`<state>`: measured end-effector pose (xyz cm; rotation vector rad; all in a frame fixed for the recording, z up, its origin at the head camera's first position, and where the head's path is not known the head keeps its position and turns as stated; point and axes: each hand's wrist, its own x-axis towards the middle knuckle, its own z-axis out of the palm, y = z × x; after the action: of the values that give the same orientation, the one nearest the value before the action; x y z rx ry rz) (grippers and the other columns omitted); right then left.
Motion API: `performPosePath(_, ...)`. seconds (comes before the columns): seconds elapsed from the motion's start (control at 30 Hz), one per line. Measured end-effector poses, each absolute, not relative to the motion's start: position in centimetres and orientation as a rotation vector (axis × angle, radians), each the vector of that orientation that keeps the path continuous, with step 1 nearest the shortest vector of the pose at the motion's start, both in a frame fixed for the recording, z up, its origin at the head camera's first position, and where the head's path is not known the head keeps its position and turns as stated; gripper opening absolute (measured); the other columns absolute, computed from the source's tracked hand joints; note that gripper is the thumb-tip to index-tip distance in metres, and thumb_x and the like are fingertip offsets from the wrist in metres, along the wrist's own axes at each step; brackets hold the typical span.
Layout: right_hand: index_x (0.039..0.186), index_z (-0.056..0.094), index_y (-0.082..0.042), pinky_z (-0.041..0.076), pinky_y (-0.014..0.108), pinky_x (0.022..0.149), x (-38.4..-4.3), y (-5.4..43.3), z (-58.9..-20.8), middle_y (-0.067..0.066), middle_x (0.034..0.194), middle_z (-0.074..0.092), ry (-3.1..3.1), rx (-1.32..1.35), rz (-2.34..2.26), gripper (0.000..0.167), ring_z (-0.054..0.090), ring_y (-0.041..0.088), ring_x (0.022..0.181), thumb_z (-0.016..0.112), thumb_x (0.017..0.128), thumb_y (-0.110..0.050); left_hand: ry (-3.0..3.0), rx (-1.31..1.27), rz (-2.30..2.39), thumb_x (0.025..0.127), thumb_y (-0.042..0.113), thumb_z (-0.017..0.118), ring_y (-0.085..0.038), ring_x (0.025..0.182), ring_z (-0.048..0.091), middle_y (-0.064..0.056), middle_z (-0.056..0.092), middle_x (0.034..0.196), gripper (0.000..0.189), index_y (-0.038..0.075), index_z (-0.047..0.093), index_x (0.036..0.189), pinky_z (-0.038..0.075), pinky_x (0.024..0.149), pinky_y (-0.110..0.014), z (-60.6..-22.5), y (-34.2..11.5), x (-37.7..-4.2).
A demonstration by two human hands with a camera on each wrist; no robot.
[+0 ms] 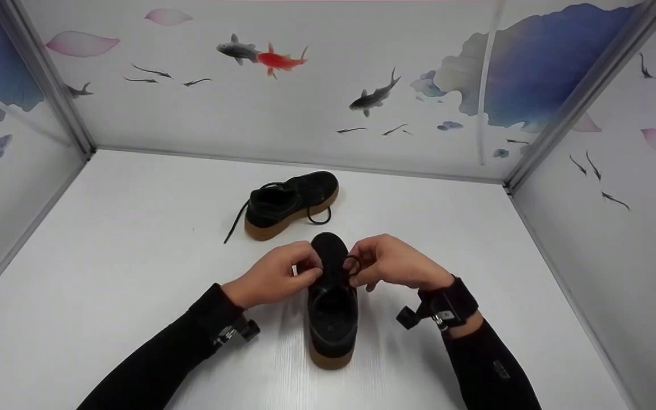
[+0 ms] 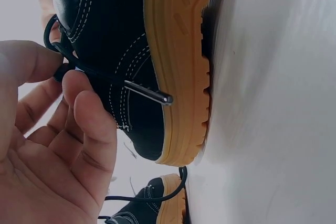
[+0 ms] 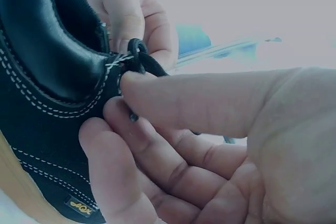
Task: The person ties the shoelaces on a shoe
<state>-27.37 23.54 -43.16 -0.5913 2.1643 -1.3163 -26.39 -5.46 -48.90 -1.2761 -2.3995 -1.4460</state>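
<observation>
A black shoe (image 1: 332, 339) with a tan sole stands upright on the white table, its toe pointing away from me. My left hand (image 1: 282, 272) is at the left of its lacing, thumb and finger pinching a black shoelace (image 2: 93, 70). The lace's shiny tip (image 2: 149, 93) sticks out past those fingers, along the shoe's side. On the other side, my right hand (image 1: 393, 265) pinches a lace (image 3: 152, 65) between thumb and fingers, close against the shoe's upper. The knot area between both hands is partly hidden by fingers.
Behind the toe, a second black shoe (image 1: 299, 199) lies with its lace loose, one end trailing left and a loop on the right. White walls (image 1: 282, 114) printed with fish enclose the table (image 1: 134, 228) at the back and sides.
</observation>
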Motion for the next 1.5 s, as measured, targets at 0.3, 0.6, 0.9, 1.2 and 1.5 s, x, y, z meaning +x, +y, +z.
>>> performPosePath(0.3,0.107,0.075,-0.002,0.066,0.046,0.074,-27.31,23.56,-43.4,0.009,0.096,0.078,2.192,-0.575,-1.295,0.022,0.076,0.045,0.096,0.087,0.088,-0.005,-2.409,-1.284,-1.392,0.099,-0.001,0.07,-0.019,0.088,0.063,-0.001,0.065,0.097,0.013,0.012,0.067,0.1,0.057,0.079,-0.041,-48.89,-5.48,-26.31)
performPosePath(0.6,0.106,0.076,-0.005,0.065,0.052,0.076,-27.18,23.56,-43.06,0.007,0.095,0.078,2.217,-0.616,-1.239,0.022,0.076,0.035,0.089,0.087,0.087,-0.006,-2.428,-1.28,-1.395,0.095,-0.001,0.069,-0.02,0.086,0.062,-0.004,0.064,0.096,0.011,0.009,0.066,0.099,0.057,0.078,-0.046,-48.77,-5.57,-26.22)
performPosePath(0.9,0.104,0.08,-0.014,0.064,0.051,0.079,-27.16,23.47,-42.8,0.006,0.095,0.078,2.279,-0.701,-1.218,0.018,0.072,0.027,0.086,0.086,0.1,-0.031,-2.421,-1.276,-1.411,0.101,0.005,0.076,-0.015,0.087,0.062,0.002,0.063,0.096,0.01,0.01,0.067,0.1,0.057,0.078,-0.044,-48.78,-5.52,-26.22)
performPosePath(1.2,0.091,0.081,-0.01,0.066,0.043,0.073,-27.55,23.57,-43.09,0.007,0.09,0.081,2.345,-0.546,-1.233,0.03,0.076,0.044,0.095,0.077,0.106,-0.036,-2.375,-1.322,-1.436,0.106,0.014,0.077,-0.012,0.085,0.059,0.001,0.061,0.092,0.013,0.011,0.067,0.098,0.054,0.074,-0.043,-48.86,-5.73,-26.45)
performPosePath(1.5,0.092,0.083,-0.011,0.064,0.042,0.068,-27.55,23.61,-42.84,0.008,0.085,0.081,2.377,-0.47,-1.168,0.03,0.079,0.043,0.093,0.074,0.107,-0.036,-2.431,-1.29,-1.496,0.107,0.015,0.075,-0.013,0.086,0.061,0.003,0.063,0.095,0.01,0.013,0.07,0.099,0.049,0.074,-0.029,-48.85,-6.22,-26.75)
